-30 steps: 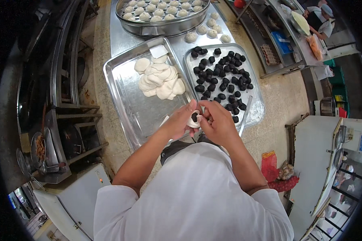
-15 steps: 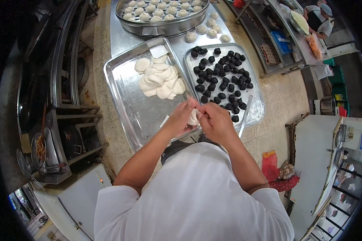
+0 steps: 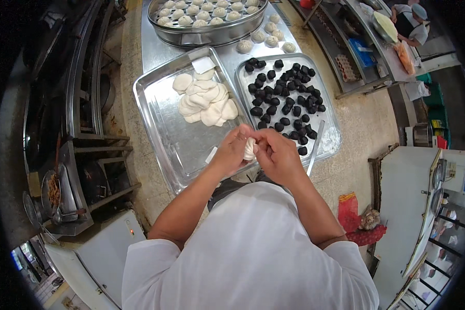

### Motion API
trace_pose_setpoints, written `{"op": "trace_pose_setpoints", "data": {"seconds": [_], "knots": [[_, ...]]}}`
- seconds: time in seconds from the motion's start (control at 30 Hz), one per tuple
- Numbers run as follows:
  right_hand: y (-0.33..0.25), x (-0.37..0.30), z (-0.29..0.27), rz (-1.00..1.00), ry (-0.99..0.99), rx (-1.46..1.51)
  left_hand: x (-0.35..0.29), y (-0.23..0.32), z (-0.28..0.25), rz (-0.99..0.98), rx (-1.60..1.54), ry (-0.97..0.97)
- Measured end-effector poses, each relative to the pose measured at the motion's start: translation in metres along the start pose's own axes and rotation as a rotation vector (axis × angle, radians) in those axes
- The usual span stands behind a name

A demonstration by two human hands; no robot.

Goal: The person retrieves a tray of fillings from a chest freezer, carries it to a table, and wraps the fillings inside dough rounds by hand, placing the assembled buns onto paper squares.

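Observation:
Between my two hands, near the front edge of the trays, is a white pleated dough bun (image 3: 249,149). My left hand (image 3: 233,151) cups it from the left, fingers curled round it. My right hand (image 3: 277,153) pinches the dough at its edge with thumb and fingers. Beyond my left hand, a pile of flat round dough wrappers (image 3: 207,103) lies in a deep metal tray (image 3: 173,147). Several dark balls of filling (image 3: 287,98) are spread over a shallower metal tray (image 3: 331,135) on the right, where a flat metal strip (image 3: 316,146) leans across the near edge.
A round steamer (image 3: 207,37) full of pleated buns stands at the far end of the metal table (image 3: 152,54). More buns (image 3: 272,32) sit beside it. Stove racks line the left. A white cabinet (image 3: 405,191) and red mesh bags (image 3: 359,222) are on the right; another person (image 3: 412,25) is far right.
My fingers have shifted slightly around the bun, and its pleated side shows more now. The trays and their contents stay as they were.

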State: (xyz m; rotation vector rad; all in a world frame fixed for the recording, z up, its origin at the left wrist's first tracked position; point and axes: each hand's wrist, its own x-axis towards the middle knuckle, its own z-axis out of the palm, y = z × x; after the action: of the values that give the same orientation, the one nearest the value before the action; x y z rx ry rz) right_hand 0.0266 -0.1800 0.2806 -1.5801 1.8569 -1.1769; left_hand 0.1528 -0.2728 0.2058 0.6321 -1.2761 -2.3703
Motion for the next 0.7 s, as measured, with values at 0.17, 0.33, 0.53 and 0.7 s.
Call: {"op": "trace_pose_setpoints", "data": {"seconds": [0.17,0.33,0.53,0.7], "knots": [[0.014,0.0,-0.001,-0.084,-0.018,-0.111,0.0,0.014,0.015,0.028,0.026,0.059],[-0.002,0.0,-0.004,-0.016,-0.026,0.0,-0.002,0.004,-0.002,-0.026,0.104,0.021],[0.011,-0.002,-0.004,-0.054,-0.041,-0.115,-0.003,0.011,0.009,0.091,0.227,0.042],[0.002,0.001,-0.001,-0.099,0.035,-0.008,-0.004,0.008,0.004,0.05,0.253,0.06]]}}
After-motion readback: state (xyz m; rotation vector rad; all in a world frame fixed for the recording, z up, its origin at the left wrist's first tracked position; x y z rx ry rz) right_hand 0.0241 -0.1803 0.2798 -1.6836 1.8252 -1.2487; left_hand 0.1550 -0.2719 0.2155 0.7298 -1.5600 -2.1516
